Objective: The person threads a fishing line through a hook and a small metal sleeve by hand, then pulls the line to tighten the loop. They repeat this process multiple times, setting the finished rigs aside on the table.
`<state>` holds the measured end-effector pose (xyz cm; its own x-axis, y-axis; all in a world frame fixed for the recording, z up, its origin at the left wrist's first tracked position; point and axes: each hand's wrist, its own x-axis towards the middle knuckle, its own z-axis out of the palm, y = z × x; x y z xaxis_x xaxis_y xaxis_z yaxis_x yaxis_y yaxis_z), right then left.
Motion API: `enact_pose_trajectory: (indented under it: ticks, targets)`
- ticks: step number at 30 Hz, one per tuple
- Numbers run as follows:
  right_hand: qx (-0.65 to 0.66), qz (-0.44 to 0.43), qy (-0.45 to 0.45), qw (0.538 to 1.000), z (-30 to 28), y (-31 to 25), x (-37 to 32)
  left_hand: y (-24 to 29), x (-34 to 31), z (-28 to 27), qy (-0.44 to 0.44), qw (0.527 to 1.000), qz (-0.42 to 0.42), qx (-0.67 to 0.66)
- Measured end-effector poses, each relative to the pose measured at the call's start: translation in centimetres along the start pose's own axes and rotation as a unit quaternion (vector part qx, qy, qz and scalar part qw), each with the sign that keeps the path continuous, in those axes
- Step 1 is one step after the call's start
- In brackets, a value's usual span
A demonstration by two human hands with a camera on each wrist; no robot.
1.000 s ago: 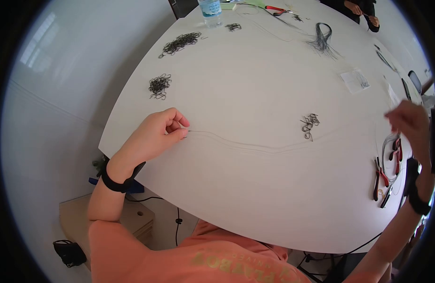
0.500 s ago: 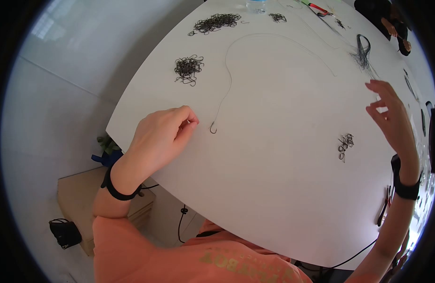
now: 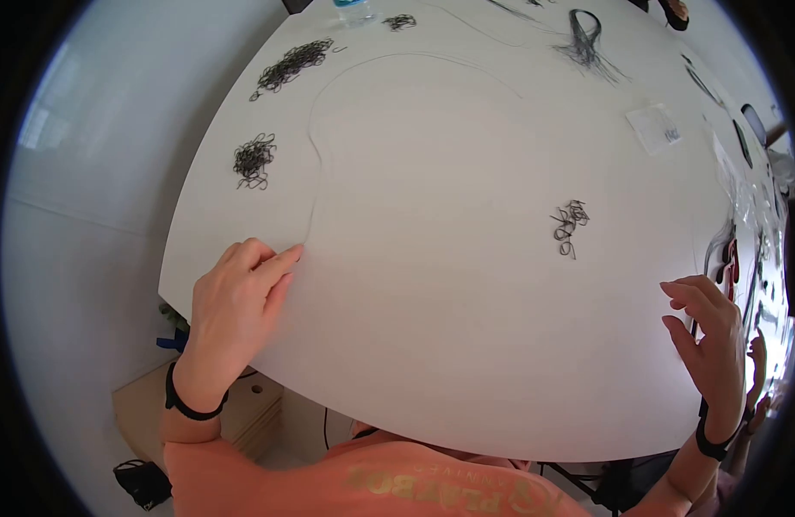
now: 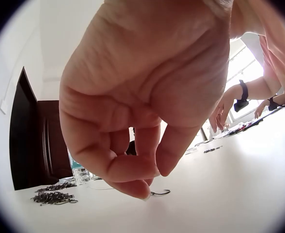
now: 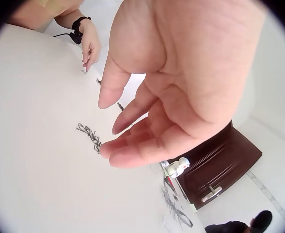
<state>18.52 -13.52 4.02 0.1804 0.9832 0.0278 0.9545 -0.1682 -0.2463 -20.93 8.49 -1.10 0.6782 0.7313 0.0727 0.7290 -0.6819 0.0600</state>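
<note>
My left hand [image 3: 241, 295] is low over the left side of the white table, its index finger reaching down onto a dark fish hook [image 4: 161, 193]. The hook's bend sticks out past that fingertip in the left wrist view, while the thumb stays apart from it. From there a thin clear fishing line [image 3: 312, 138] runs away and arcs to the right over the tabletop. My right hand [image 3: 709, 332] hovers by the table's right side, fingers loosely bent and holding nothing. Left of it lies a small heap of hooks [image 3: 570, 228].
More hook piles lie at the left [image 3: 255, 161] and far left [image 3: 294, 66]. Toward the back are a water bottle [image 3: 354, 12], a bundle of cut lines [image 3: 585, 43] and a clear plastic bag [image 3: 654, 129]. Red-handled pliers [image 3: 731, 258] lie at the right edge.
The hook and line, earlier strung out from my left hand, have come to lie on the table. My left index finger has moved onto the hook; my right hand has come nearer my body.
</note>
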Motion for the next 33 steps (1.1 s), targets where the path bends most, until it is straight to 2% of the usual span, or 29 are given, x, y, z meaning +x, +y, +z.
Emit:
enact_pose_trajectory:
  ticks: [2, 4, 8, 11, 13, 16, 18, 20, 24, 25, 27, 28, 29, 30, 31, 33]
  targets:
    - [-0.006, 0.009, 0.006, 1.0, 0.0, 0.7, -1.6, -0.2, 0.2, -0.6, -0.003, 1.0, -0.002, 0.004]
    - [0.011, 0.063, 0.001, 0.998, 0.0, 1.5, -3.4, -0.3, 0.7, -0.7, 0.037, 0.998, -0.04, 0.007]
    - [0.044, 0.077, 0.021, 0.996, 0.4, 2.5, -6.1, -0.5, 1.7, -0.7, 0.033, 0.997, -0.063, 0.012]
    - [0.059, 0.089, 0.025, 0.994, 0.9, 3.2, -7.6, -0.2, 2.2, -0.4, 0.028, 0.996, -0.073, -0.031]
    - [0.079, 0.101, 0.029, 0.991, 0.8, 3.2, -8.2, 0.3, 3.0, -0.2, -0.014, 0.992, -0.106, -0.069]
    - [0.094, 0.152, 0.03, 0.983, 0.0, 3.4, -9.5, -0.8, 3.3, 0.9, -0.009, 0.997, -0.07, -0.038]
    - [0.098, 0.188, 0.035, 0.977, -0.4, 4.7, -10.7, -2.4, 3.3, 1.5, -0.014, 0.997, -0.073, -0.029]
    - [0.088, 0.234, 0.042, 0.967, -0.9, 5.9, -11.9, -1.4, 3.6, 1.1, -0.016, 0.995, -0.093, -0.04]
    - [-0.025, 0.327, 0.075, 0.942, -1.3, 8.2, -12.2, 5.9, 4.6, -0.4, 0.002, 0.995, -0.038, -0.09]
    - [-0.026, 0.33, 0.077, 0.94, -1.3, 8.8, -11.6, 8.4, 4.9, -0.8, -0.033, 0.991, -0.001, -0.129]
    - [-0.066, 0.325, 0.072, 0.941, -1.2, 10.2, -10.1, 12.1, 5.5, -1.1, -0.088, 0.975, 0.091, -0.182]
    - [-0.071, 0.294, 0.098, 0.948, -0.8, 11.0, -9.0, 13.5, 5.9, -1.0, -0.108, 0.963, 0.148, -0.196]
    - [-0.076, 0.264, 0.123, 0.954, -0.2, 11.6, -7.8, 14.8, 6.3, -0.9, -0.107, 0.963, 0.151, -0.196]
    - [-0.083, 0.253, 0.139, 0.954, 0.4, 11.9, -6.6, 16.1, 6.7, -0.7, -0.117, 0.948, 0.208, -0.21]
    - [-0.098, 0.257, 0.113, 0.955, 0.8, 12.9, -5.3, 17.2, 7.1, -0.6, -0.127, 0.93, 0.264, -0.222]
    - [-0.094, 0.237, 0.11, 0.961, 2.1, 13.6, -3.2, 19.0, 7.6, -0.4, -0.133, 0.917, 0.285, -0.246]
